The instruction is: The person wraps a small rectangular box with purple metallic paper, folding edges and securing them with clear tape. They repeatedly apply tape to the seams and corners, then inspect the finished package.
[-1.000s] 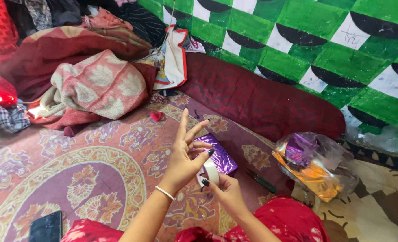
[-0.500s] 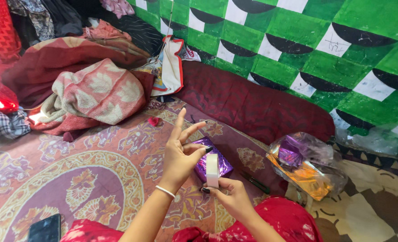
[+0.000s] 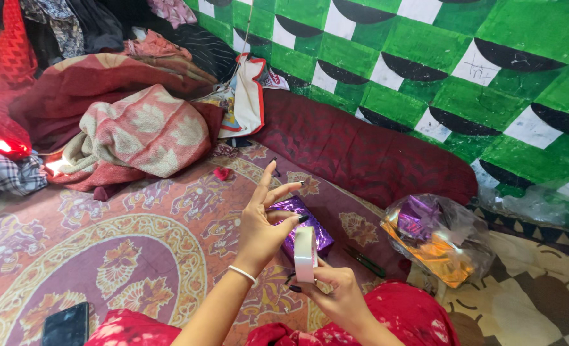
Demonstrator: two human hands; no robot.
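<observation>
Low in the middle of the frame, the right hand (image 3: 339,291) is gripping a white tape roll (image 3: 305,254) from below, fingers curled closed around its lower edge and holding it upright on its rim. The left hand (image 3: 265,224) is rising just left of the roll, thumb and one fingertip meeting at the roll's top while the other fingers are fanning wide open and pointing upward. Just behind both hands a shiny purple box (image 3: 300,225) is lying on the patterned mat (image 3: 137,250). Right of centre a clear bag (image 3: 441,240) is holding purple and orange wrap. A phone (image 3: 66,325) is lying at lower left.
</observation>
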